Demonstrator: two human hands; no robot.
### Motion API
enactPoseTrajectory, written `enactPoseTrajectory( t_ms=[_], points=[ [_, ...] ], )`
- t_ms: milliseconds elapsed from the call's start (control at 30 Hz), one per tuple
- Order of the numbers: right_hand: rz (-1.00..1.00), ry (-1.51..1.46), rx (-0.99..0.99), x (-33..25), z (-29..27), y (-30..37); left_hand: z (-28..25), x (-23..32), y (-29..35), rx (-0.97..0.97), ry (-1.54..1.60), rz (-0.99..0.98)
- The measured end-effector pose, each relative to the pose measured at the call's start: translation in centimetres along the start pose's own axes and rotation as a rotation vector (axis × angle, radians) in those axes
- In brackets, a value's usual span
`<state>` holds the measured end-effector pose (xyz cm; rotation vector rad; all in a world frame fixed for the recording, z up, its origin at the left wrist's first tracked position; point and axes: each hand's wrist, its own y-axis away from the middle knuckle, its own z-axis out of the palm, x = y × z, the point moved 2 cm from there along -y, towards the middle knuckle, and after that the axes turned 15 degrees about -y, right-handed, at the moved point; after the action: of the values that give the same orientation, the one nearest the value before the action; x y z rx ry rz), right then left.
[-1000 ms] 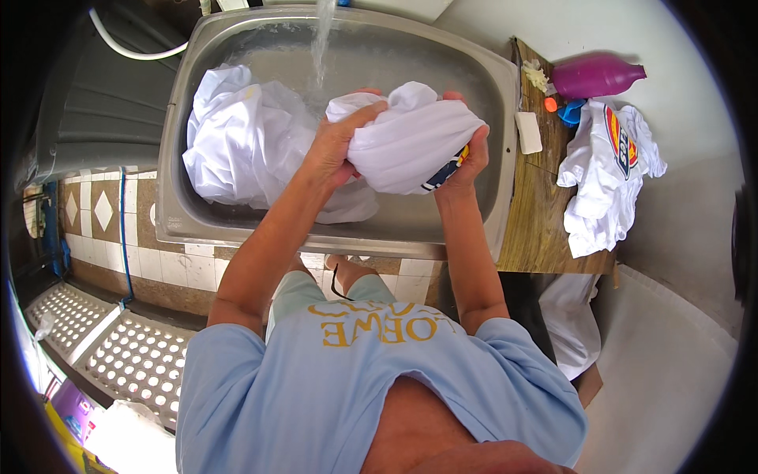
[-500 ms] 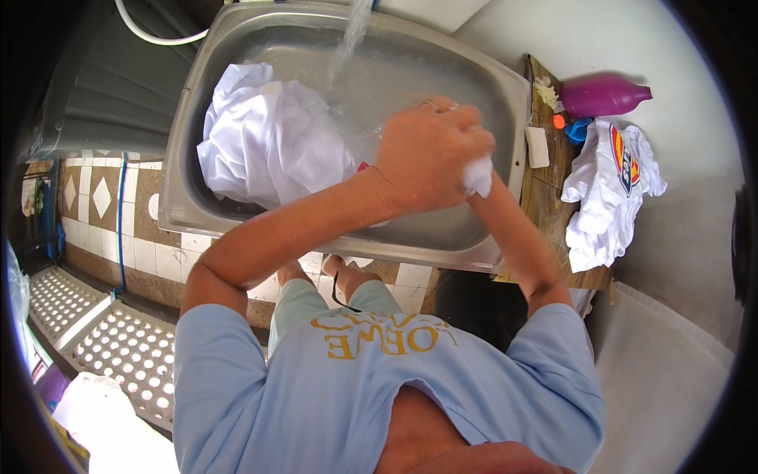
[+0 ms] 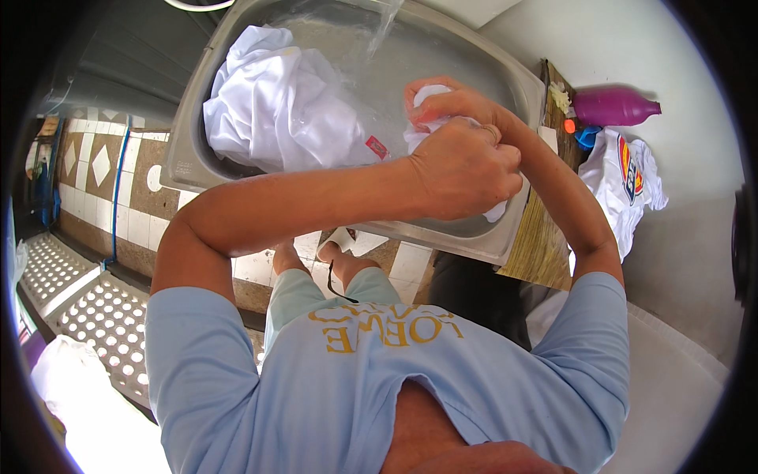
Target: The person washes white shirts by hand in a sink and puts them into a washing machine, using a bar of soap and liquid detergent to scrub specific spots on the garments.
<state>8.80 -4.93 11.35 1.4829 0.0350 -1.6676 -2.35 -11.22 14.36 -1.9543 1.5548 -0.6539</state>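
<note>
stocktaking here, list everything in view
sink: 1, grey, top centre
water stream: 1, clear, top
cloth heap: 1, white, sink's left
held cloth: 1, white, both hands
board: 1, brown, sink's right
bottle: 1, purple, upper right
disc: 1, orange, beside bottle
small item: 1, blue, below bottle
printed garment: 1, white, right
perforated panels: 2, grey, lower left
floor tiles: many, white-brown, left
shirt: 1, light blue, worn
left hand: 1, bare, nearer body
right hand: 1, bare, beyond left
</note>
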Motion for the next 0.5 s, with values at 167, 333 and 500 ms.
enactPoseTrajectory(
  t_ms=[167, 333, 500],
  points=[
    [-0.443, 0.515, -0.067, 0.9, -1.1, -1.4, 0.3, 0.3, -0.2, 0.048, -0.082, 0.062],
    [-0.038, 0.36, 0.12, -0.4, 1.3, -2.1, -0.1, -0.2, 1.0, -0.094, -0.077, 0.085],
    [-0.408, 0.416, 0.085, 0.2, 3.2, -3.1, -5.4, -3.1, 3.6, 0.041, 0.158, 0.119]
  ],
)
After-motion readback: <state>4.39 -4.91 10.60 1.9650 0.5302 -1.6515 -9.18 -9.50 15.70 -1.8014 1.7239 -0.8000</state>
